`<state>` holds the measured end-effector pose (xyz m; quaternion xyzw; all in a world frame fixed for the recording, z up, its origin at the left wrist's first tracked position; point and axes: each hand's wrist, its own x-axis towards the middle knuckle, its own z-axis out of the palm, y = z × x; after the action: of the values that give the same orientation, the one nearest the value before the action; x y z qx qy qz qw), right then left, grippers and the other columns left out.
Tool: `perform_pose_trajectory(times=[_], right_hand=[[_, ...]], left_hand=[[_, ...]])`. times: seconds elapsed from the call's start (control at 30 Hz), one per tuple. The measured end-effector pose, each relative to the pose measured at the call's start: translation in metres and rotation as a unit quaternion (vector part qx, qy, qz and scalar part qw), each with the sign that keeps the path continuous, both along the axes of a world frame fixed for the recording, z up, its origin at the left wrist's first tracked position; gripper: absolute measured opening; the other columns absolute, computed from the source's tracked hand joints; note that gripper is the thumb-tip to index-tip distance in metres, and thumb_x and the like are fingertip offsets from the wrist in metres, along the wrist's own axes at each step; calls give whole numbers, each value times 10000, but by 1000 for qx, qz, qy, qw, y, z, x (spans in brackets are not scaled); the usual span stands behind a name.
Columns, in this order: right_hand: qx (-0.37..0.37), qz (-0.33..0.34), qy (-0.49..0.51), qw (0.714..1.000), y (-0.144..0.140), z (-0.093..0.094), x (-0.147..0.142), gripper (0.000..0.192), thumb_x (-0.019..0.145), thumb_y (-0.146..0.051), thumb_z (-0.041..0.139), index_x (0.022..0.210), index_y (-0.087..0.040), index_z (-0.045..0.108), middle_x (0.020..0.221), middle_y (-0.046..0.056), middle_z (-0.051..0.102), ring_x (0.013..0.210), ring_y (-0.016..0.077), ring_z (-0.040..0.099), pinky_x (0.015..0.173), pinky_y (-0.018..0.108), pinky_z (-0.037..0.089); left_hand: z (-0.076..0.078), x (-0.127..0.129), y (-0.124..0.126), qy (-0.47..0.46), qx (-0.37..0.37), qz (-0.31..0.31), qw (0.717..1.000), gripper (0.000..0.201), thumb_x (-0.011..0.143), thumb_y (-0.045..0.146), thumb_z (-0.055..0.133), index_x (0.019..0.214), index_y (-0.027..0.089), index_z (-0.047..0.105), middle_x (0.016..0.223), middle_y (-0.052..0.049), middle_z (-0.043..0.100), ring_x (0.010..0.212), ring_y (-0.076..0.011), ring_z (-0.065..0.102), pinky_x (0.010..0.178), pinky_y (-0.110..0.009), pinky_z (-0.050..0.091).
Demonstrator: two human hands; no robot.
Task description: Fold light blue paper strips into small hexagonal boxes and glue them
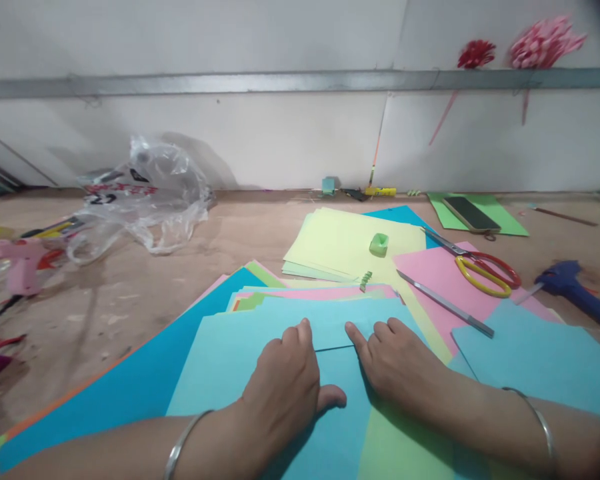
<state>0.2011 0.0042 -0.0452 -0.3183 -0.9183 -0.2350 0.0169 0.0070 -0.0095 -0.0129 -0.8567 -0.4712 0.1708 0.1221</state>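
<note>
Your left hand (285, 380) and right hand (393, 360) press flat, fingers extended and gripping nothing, on the light blue paper (330, 320) atop the coloured stack (scissors (480, 270) lie well apart, to the right).

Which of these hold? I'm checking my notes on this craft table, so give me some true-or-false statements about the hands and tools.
1. Both hands press on light blue paper. True: the left hand and right hand lie flat on it.
2. The scissors are in the right hand. False: they lie on pink paper.
3. A phone rests on green paper. True.
4. The plastic bag lies right of the hands. False: it lies far left.
</note>
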Motion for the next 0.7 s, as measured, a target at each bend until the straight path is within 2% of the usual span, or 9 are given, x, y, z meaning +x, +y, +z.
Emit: perform_pose_trajectory(times=[0.13,0.27,0.37,0.47,0.57,0.7], right_hand=[[0,4,-12,1000,0,-2,0,493,787,-60,581,1274,-6,520,571,7,549,542,167,441,551,344,103],[8,5,-8,1000,0,-2,0,472,807,-75,577,1271,-10,519,581,9,551,542,171,443,549,347,128],[4,10,-16,1000,0,-1,0,463,819,-87,572,1266,19,513,580,12,549,548,176,444,545,348,138],[1,11,-27,1000,0,-1,1,502,811,-72,558,1292,54,484,595,24,561,555,180,448,545,349,138],[6,15,-16,1000,0,-3,1,504,806,-62,556,1293,45,491,596,20,553,554,178,447,550,347,127],[10,14,4,1000,1,-4,1,475,785,-45,553,1256,12,538,579,17,544,544,171,443,560,346,118]], left_hand=[[1,-5,-4,-16,44,-24,999,720,777,724,562,1005,63,738,943,-175,662,751,-240,582,604,-349,503],[-14,-11,-3,-83,107,-92,987,815,755,739,558,1190,57,663,1144,-191,638,978,-291,573,793,-406,508],[-23,-11,4,-117,77,-139,980,948,746,789,475,1310,32,561,1162,-190,625,1021,-303,555,863,-440,482],[-21,-6,13,-111,1,-163,980,998,730,831,392,1279,18,574,1116,-185,630,953,-282,556,808,-414,488],[-13,-2,15,-86,-39,-146,985,966,732,835,373,1239,48,614,1128,-182,627,880,-256,556,733,-382,484],[-12,-4,11,-71,-26,-108,991,958,724,848,381,1225,76,646,1220,-223,594,904,-275,552,725,-392,465]])
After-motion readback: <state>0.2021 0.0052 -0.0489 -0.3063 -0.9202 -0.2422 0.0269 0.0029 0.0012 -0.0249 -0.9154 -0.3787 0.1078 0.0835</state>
